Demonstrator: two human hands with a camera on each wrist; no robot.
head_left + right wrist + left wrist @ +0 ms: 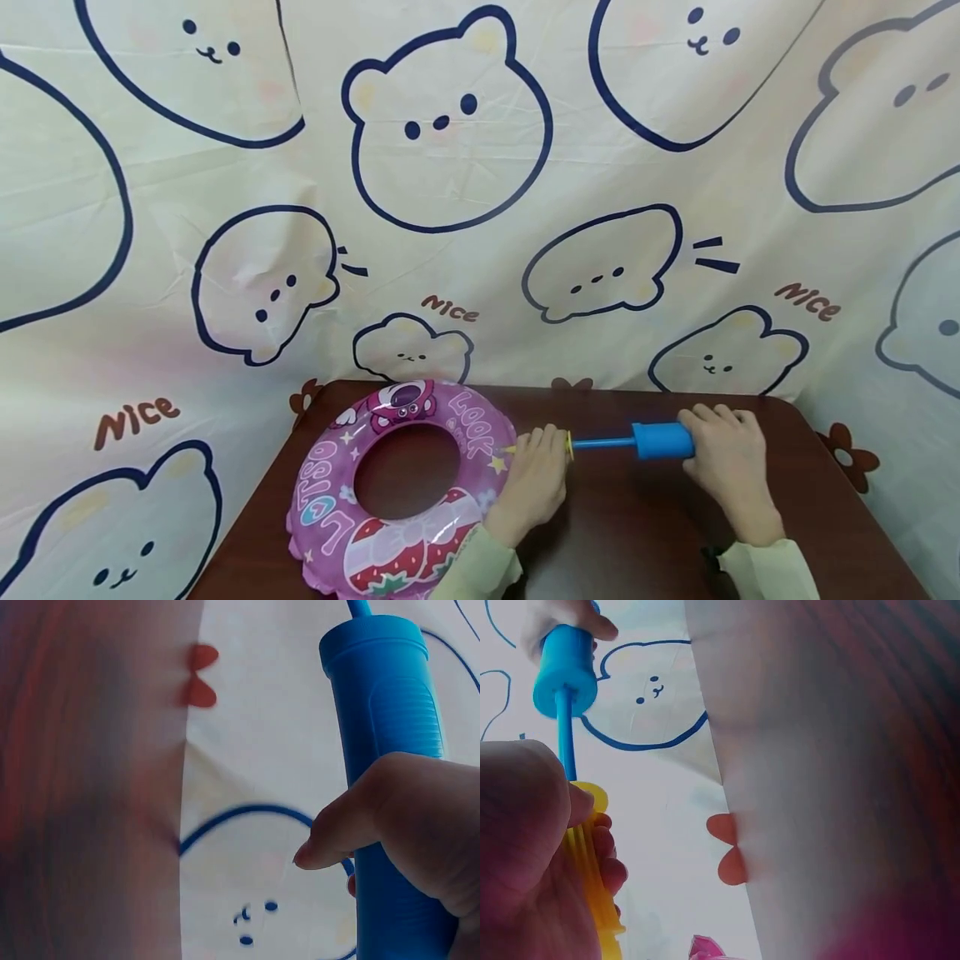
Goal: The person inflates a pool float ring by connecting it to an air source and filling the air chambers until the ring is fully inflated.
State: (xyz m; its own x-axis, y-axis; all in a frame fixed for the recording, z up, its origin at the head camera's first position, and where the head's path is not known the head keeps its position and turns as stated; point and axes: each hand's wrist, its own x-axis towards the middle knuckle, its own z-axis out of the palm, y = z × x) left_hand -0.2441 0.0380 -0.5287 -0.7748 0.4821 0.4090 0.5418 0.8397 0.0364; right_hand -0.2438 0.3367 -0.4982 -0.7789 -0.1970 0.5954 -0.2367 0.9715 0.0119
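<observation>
A hand pump with a blue barrel (663,441), a thin blue rod (603,443) and a yellow end piece (589,877) is held level between both hands. My left hand (534,479) grips the yellow piece, its fingers curled round it. Around the blue barrel the fingers of my right hand (726,454) are wrapped, seen close up in the right wrist view. An inflated pink-purple swim ring (315,483), printed with a bear, strawberries and letters, stands tilted at the left. The yellow tip overlaps the ring's right side in the head view.
The dark brown table (622,533) lies under the hands and ring. Behind it and at both sides hangs a pale cloth (615,350) printed with bear outlines, brown flowers and the word "Nice".
</observation>
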